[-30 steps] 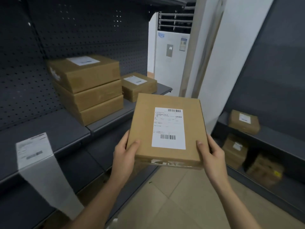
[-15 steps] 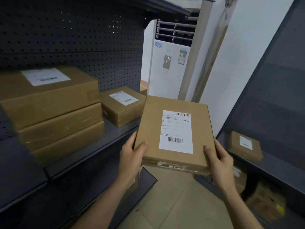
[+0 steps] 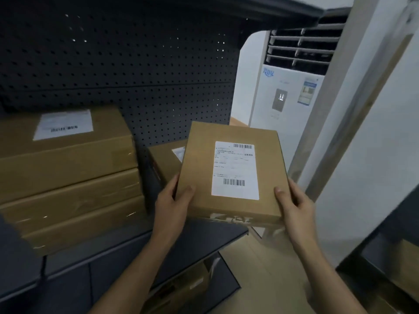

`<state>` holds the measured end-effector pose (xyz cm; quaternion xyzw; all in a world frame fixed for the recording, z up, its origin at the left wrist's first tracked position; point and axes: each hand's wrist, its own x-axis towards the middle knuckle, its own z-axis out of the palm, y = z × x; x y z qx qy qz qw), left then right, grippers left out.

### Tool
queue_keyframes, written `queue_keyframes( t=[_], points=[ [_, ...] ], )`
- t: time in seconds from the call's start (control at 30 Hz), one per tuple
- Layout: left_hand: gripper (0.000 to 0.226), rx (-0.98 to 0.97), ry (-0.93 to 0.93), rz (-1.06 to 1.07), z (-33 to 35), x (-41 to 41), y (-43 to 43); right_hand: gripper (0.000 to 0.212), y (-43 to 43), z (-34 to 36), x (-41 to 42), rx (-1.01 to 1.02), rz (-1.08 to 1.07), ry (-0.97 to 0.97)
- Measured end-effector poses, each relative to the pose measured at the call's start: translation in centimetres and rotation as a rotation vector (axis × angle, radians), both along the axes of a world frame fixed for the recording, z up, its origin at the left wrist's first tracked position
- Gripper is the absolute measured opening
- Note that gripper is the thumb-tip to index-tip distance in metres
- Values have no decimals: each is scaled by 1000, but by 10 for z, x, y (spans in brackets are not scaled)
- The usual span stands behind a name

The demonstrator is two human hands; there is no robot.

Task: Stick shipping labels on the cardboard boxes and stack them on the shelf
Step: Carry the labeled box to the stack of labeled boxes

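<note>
Head view: shelf box (image 3: 162,163) behind held box (image 3: 198,177)

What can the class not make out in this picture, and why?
Head view:
Print on the shipping label of the held box: too small.
The single box behind: mostly hidden by the held box.
The stack's top label: blurred.
Fingers of left hand and right hand: hidden under the held box.
</note>
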<state>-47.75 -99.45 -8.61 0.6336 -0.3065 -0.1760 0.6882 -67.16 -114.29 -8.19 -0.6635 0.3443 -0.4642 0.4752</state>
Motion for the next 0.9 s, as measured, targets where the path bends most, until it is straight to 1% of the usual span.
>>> queue_keyframes(
  t=[0.1, 0.27, 0.37, 0.47, 0.57, 0.73, 0.8, 0.87, 0.9],
  points=[
    [33, -13, -16, 104, 7, 8, -20, 36, -35, 13, 23, -18, 109, -7],
    [34, -20, -12, 287, 7, 24, -40, 27, -82, 14, 71, -3, 262, -54],
    [32, 13, 12, 372, 4, 37, -53, 32, -105, 14, 102, 48, 314, -50],
    [39, 36, 28, 404, 2, 52, -65, 34, -125, 14, 130, 62, 334, -30],
    [31, 52, 32, 417, -2, 68, -74, 35, -141, 15, 152, 93, 366, -8],
    [26, 71, 50, 439, 1, 89, -86, 41, -164, 12, 182, 126, 409, 61],
    [22, 83, 51, 459, 1, 94, -88, 33, -170, 10, 192, 139, 435, 77],
    [21, 112, 55, 482, 0, 97, -90, 18, -175, 7, 201, 167, 451, 91],
    [22, 126, 58, 492, 0, 98, -91, 16, -176, 6, 206, 184, 461, 95]
  ],
)
